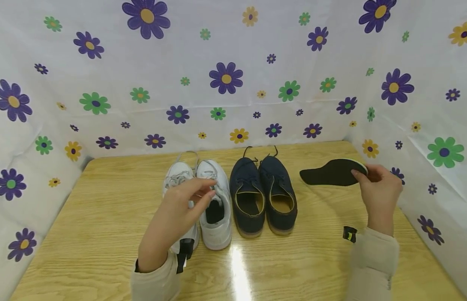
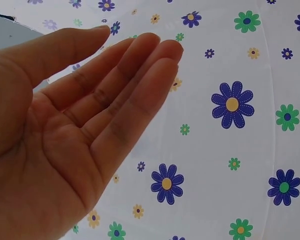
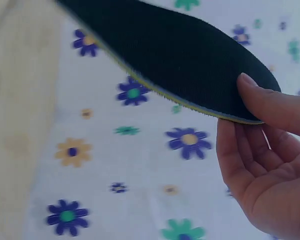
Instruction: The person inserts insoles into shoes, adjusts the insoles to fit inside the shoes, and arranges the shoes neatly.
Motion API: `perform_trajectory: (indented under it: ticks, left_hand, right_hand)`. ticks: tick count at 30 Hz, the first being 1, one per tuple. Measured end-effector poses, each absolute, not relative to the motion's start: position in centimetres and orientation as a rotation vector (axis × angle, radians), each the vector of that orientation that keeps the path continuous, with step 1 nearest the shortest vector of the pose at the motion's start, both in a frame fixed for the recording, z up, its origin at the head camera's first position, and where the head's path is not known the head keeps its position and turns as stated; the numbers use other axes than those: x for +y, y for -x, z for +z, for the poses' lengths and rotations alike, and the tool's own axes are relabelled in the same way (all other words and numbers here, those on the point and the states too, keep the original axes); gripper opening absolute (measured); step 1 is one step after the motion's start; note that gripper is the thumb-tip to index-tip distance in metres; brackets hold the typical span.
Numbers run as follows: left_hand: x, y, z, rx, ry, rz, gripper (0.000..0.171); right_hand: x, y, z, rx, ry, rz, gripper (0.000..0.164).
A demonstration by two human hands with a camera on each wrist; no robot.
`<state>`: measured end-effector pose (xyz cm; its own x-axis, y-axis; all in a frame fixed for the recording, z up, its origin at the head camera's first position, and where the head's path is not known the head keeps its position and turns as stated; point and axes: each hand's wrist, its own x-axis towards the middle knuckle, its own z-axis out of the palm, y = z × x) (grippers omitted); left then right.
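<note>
My right hand (image 1: 381, 192) pinches a black shoe insole (image 1: 325, 173) by its wide end, thumb on top and fingers underneath. Held up above the table's right side, the insole points its narrow end left; a thin yellowish edge shows in the right wrist view. Over the white sneakers hovers my left hand (image 1: 180, 207), fingers loosely bent and nothing in them; its palm faces the camera in the left wrist view. Between the hands stand two navy shoes, the left one (image 1: 245, 172) dark inside, the right one (image 1: 272, 169) showing a tan inside.
Two white sneakers stand left of the navy pair; the left sneaker (image 1: 177, 169) is partly covered by my left hand, the right sneaker (image 1: 218, 238) shows a dark inside. All stand on a wooden table (image 1: 98, 209). A flowered white cloth (image 1: 195, 54) closes off the back and both sides.
</note>
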<state>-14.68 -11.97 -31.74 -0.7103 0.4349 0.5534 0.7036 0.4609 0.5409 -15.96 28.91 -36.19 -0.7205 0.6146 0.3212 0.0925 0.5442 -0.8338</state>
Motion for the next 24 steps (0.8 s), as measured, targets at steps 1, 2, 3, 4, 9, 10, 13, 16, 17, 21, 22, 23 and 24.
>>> perform_trajectory:
  ticks: [1, 2, 3, 4, 9, 10, 13, 16, 17, 21, 22, 23, 24]
  left_hand:
    - [-11.9, 14.7, -31.8, -2.378, 0.968, -1.116, 0.021]
    - [-11.9, 14.7, -31.8, -2.379, 0.971, -1.119, 0.021]
    - [-11.9, 14.7, -31.8, -2.379, 0.975, -1.119, 0.021]
    - [-11.8, 14.8, -31.9, -2.377, 0.980, -1.114, 0.021]
    - [-11.7, 14.9, -32.0, -2.322, 1.007, -1.077, 0.021]
    - [-11.6, 14.9, -32.0, -2.307, 1.009, -1.074, 0.021]
    - [-11.3, 14.9, -31.9, -2.263, 1.006, -1.072, 0.020]
    - [-10.7, 14.9, -31.8, -2.197, 0.987, -1.067, 0.021]
    - [-10.4, 14.8, -31.7, -2.164, 0.980, -1.063, 0.022]
    - [-9.2, 14.8, -31.7, -2.009, 0.935, -1.036, 0.024]
    - [-8.9, 14.8, -31.7, -1.976, 0.926, -1.029, 0.024]
    - [-8.7, 14.8, -31.6, -1.946, 0.921, -1.023, 0.022]
    - [-8.4, 14.7, -31.7, -1.922, 0.920, -1.017, 0.021]
  right_hand:
    - [28.3, 15.7, -35.7, -2.125, 0.522, 1.120, 0.027]
    - [27.6, 15.4, -35.2, -2.073, 0.479, 1.117, 0.026]
    - [27.0, 15.1, -34.7, -2.031, 0.445, 1.108, 0.024]
    - [26.3, 14.8, -34.1, -1.992, 0.411, 1.105, 0.023]
    - [22.9, 13.4, -32.0, -1.806, 0.166, 1.131, 0.015]
    - [22.1, 13.3, -31.7, -1.771, 0.105, 1.130, 0.013]
    - [19.5, 12.9, -31.1, -1.672, -0.063, 1.107, 0.009]
    - [17.0, 12.7, -30.9, -1.602, -0.228, 1.086, 0.014]
    - [16.2, 12.7, -30.9, -1.584, -0.280, 1.080, 0.015]
    - [13.8, 12.5, -31.2, -1.527, -0.485, 1.033, 0.012]
    - [13.3, 12.4, -31.2, -1.510, -0.537, 1.021, 0.011]
    - [12.9, 12.3, -31.2, -1.492, -0.584, 0.996, 0.012]
    - [12.5, 12.3, -31.2, -1.473, -0.626, 0.973, 0.015]
